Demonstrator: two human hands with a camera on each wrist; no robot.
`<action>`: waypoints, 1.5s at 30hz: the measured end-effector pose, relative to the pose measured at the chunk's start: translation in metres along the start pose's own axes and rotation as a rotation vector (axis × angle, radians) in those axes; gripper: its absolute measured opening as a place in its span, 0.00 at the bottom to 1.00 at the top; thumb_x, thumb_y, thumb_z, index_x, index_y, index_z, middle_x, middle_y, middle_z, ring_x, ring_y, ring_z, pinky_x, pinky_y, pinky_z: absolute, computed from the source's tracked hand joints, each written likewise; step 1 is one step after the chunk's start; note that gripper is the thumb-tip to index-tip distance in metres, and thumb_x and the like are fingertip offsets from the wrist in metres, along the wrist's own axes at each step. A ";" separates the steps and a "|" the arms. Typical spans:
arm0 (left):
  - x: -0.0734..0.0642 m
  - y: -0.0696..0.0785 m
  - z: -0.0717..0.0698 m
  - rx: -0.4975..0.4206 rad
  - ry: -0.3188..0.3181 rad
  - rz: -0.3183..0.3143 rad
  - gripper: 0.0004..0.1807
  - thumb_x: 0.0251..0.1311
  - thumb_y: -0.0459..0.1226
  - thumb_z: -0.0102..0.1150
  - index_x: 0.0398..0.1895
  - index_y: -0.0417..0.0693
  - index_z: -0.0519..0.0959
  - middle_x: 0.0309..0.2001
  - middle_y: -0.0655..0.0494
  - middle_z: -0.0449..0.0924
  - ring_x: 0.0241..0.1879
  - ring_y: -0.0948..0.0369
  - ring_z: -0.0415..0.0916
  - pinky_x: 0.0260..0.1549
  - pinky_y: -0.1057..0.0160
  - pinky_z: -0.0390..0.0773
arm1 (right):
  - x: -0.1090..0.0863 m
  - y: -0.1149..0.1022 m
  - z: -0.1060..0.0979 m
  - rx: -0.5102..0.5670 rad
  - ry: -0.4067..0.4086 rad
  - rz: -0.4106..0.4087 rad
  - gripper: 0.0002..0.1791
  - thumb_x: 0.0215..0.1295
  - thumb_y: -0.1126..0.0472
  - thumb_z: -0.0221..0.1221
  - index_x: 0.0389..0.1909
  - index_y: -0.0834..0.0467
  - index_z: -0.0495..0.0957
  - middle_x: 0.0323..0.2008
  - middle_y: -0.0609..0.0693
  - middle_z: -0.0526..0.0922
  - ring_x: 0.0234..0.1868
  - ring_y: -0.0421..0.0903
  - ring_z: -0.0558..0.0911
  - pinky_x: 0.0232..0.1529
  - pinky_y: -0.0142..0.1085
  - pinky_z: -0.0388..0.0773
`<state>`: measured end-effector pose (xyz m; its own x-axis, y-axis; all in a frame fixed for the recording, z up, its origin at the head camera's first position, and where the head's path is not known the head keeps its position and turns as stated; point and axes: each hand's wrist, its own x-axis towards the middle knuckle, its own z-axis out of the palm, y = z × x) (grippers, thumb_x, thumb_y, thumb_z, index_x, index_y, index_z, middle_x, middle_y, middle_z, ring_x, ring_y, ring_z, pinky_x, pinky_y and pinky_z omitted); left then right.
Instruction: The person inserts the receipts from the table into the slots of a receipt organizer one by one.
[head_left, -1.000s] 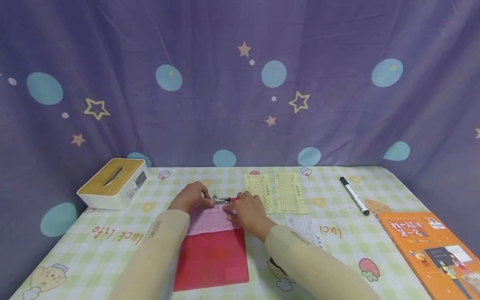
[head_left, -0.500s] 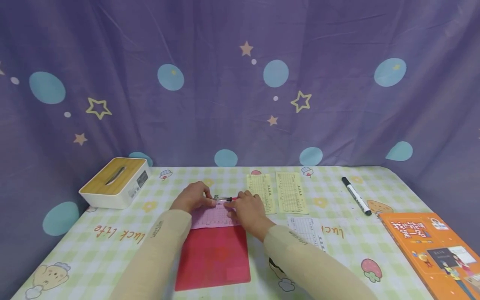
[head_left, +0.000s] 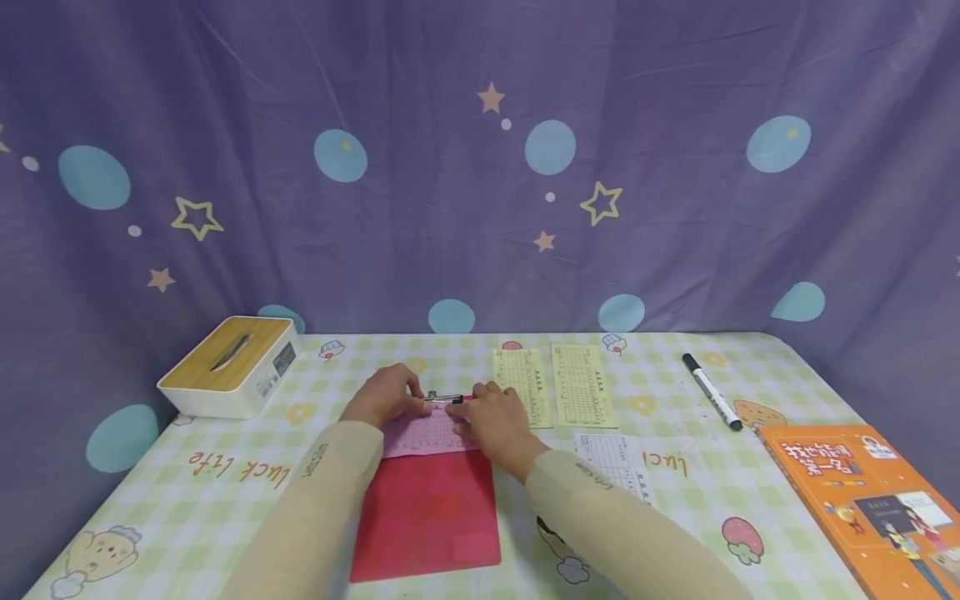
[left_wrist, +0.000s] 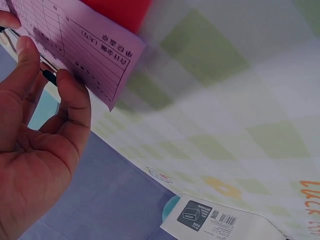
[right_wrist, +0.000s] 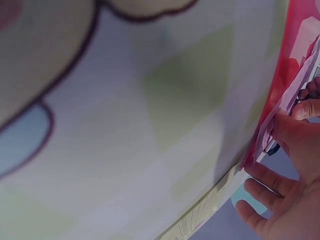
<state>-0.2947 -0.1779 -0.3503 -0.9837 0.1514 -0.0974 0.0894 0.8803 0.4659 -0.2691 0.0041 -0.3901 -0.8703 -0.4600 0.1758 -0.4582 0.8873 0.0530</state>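
A translucent red clipboard (head_left: 427, 525) lies on the table in the head view, its metal clip (head_left: 448, 399) at the far end. A pink printed slip (head_left: 420, 435) lies across its upper part, with its far edge at the clip. My left hand (head_left: 386, 396) pinches at the clip's left end, thumb and forefinger close to the slip's edge; a black clip tip (left_wrist: 48, 76) shows between them in the left wrist view. With my right hand (head_left: 495, 421) I hold the slip and the board's far right corner, thumb side on the paper (right_wrist: 292, 95).
Two yellow slips (head_left: 583, 387) lie beyond my right hand, and a white slip (head_left: 611, 458) lies partly under the right sleeve. A black-and-white marker (head_left: 712, 392) and an orange book (head_left: 862, 500) are at the right. A tissue box (head_left: 232, 367) stands at the back left.
The pink slip has slid a little away from me, toward the clip, and more of the red board shows below it. Both hands stay at the clip.
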 end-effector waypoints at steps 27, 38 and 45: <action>0.000 -0.004 0.007 -0.013 0.034 0.011 0.10 0.54 0.36 0.77 0.26 0.42 0.82 0.32 0.52 0.81 0.32 0.55 0.71 0.38 0.56 0.73 | -0.005 0.017 -0.003 0.135 -0.022 -0.099 0.18 0.71 0.48 0.63 0.60 0.39 0.83 0.39 0.50 0.82 0.41 0.47 0.81 0.41 0.43 0.76; 0.006 -0.012 0.017 0.065 0.067 0.037 0.10 0.55 0.37 0.76 0.26 0.45 0.82 0.34 0.51 0.81 0.35 0.54 0.72 0.43 0.52 0.74 | -0.023 0.047 -0.018 0.192 -0.020 -0.189 0.21 0.67 0.52 0.67 0.60 0.49 0.83 0.49 0.53 0.83 0.47 0.51 0.82 0.46 0.46 0.77; 0.010 -0.015 0.019 0.078 0.062 0.023 0.11 0.55 0.38 0.76 0.26 0.46 0.81 0.34 0.51 0.81 0.36 0.53 0.72 0.44 0.52 0.73 | -0.040 0.072 -0.043 0.299 0.005 -0.236 0.19 0.69 0.56 0.66 0.57 0.57 0.84 0.51 0.54 0.83 0.50 0.52 0.83 0.51 0.48 0.79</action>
<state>-0.3027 -0.1808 -0.3746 -0.9888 0.1460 -0.0320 0.1215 0.9095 0.3976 -0.2590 0.0876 -0.3510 -0.7341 -0.6494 0.1983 -0.6789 0.7076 -0.1961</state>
